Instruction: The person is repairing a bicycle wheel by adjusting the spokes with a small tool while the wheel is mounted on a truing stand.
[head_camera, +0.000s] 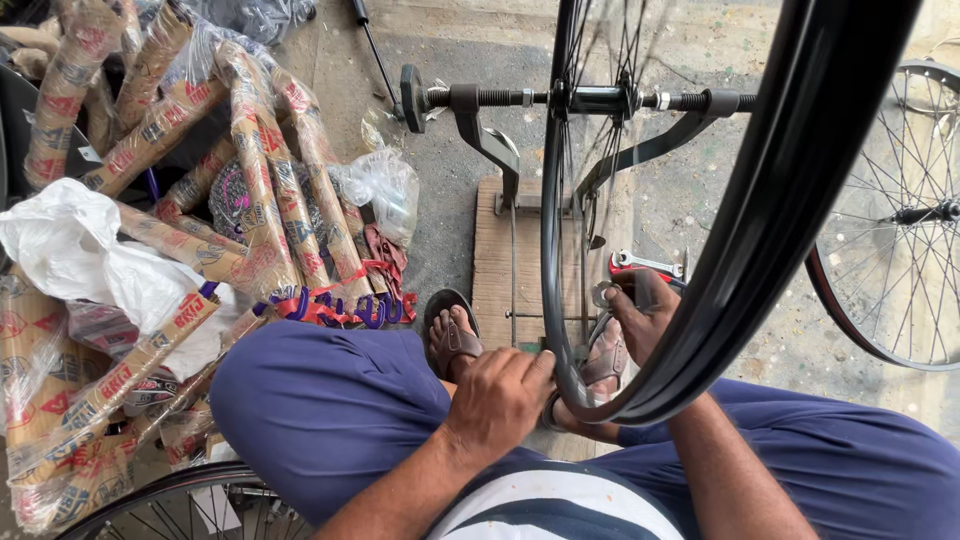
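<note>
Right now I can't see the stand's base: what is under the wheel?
Under the wheel lies a wooden board carrying the metal stand. Two sandalled feet rest on it. A spanner lies beside. The rim, left hand and right hand cover the board's near end.

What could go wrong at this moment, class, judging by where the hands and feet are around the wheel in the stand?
1. The left hand and right hand rest on the black rim; if the wheel turns, fingers might be caught in the spokes.
2. The sandalled feet sit right beside the rim on the wooden base and could be nipped.
3. A spanner lies close by and might foul the wheel.
</note>
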